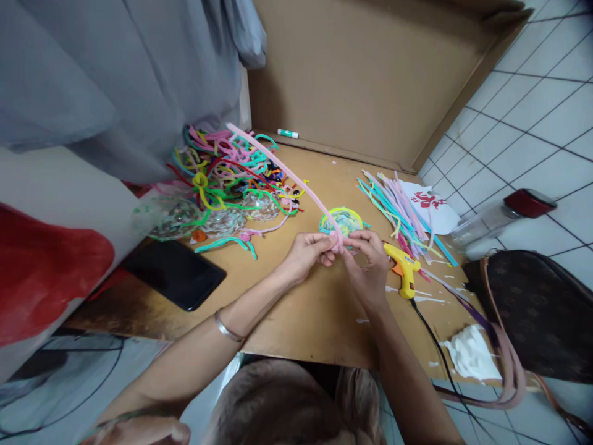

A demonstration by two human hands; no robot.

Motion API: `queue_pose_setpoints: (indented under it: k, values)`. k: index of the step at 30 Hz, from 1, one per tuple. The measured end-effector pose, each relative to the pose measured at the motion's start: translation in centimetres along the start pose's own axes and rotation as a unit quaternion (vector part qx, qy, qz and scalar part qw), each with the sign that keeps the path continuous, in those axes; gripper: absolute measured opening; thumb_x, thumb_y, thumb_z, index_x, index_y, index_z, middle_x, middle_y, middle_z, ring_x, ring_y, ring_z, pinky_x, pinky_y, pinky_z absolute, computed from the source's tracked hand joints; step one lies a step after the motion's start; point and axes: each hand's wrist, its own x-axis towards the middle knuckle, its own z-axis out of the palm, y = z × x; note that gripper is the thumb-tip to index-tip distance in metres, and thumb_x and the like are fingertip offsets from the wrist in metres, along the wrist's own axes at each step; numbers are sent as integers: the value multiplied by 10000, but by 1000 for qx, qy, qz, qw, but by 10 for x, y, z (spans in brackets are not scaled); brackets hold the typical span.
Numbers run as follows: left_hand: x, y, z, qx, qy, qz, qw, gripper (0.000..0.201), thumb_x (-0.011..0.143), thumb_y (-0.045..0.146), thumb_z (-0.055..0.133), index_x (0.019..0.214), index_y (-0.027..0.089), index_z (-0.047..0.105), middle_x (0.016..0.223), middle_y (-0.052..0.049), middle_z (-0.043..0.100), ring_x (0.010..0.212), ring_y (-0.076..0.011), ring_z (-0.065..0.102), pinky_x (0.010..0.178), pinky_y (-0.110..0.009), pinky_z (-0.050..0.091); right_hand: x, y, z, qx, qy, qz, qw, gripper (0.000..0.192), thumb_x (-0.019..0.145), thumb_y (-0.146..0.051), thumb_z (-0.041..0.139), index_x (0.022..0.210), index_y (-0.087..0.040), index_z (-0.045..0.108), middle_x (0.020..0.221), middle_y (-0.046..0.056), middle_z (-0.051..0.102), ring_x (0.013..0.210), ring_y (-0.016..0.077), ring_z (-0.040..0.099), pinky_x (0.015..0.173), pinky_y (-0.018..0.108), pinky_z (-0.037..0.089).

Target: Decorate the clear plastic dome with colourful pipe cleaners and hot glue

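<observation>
A long pink pipe cleaner (290,173) slants up and to the left from between my fingers, its near end bunched into a small pink shape. My left hand (311,254) pinches that bunched end from the left. From the right, my right hand (367,256) grips the same pipe cleaner with thumb and fingers, close against the left. Just behind both hands sits a round container (341,217) with a yellow and teal rim, partly covered by them. A yellow hot glue gun (405,269) lies beside my right hand, its black cord running down.
Pipe cleaners lie in a tangled pile (231,161) at left and a straight bundle (398,210) at right. A black phone (176,272), glue stick (288,133), bottle (498,216), brown bag (532,315) and crumpled tissue (473,352) surround the workspace. A cardboard wall (365,80) stands behind.
</observation>
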Motion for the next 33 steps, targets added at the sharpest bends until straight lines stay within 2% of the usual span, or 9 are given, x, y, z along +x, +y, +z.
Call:
queue_pose_setpoints:
  k: [5,9,12,20,33]
  values:
    - [-1,1,2,18,11,9,1000,265,670,354,736,594,110,666,514,-1,584,442,-58,495,461,-182,393,0,0,1,-15,7,1,1000,46,803,-203,651,808,-241,675,899,29,617,889,201,609,783,380,507]
    - [-1,1,3,27,8,16,999,213,675,312,713,603,117,666,510,8,583,437,-58,493,465,-181,403,-2,-2,2,-7,24,29,999,23,793,-222,654,774,-225,641,888,28,616,870,194,606,751,359,507]
    - [-2,1,4,31,9,16,999,180,676,287,702,629,118,666,512,17,583,435,-53,493,476,-178,419,-2,-5,2,23,38,58,997,43,796,-228,642,756,-219,627,888,26,614,864,184,595,727,335,497]
    - [-1,4,6,22,28,5,999,99,623,205,687,637,124,632,515,35,588,431,-43,497,469,-168,418,-4,-4,5,120,9,115,986,58,816,-243,628,769,-213,613,921,33,614,891,167,581,751,311,476]
    - [1,0,5,27,36,16,999,178,576,248,723,668,117,646,542,38,602,434,-41,495,456,-174,402,-3,-4,5,130,8,119,984,43,792,-221,635,751,-209,629,896,27,611,879,170,577,745,308,463]
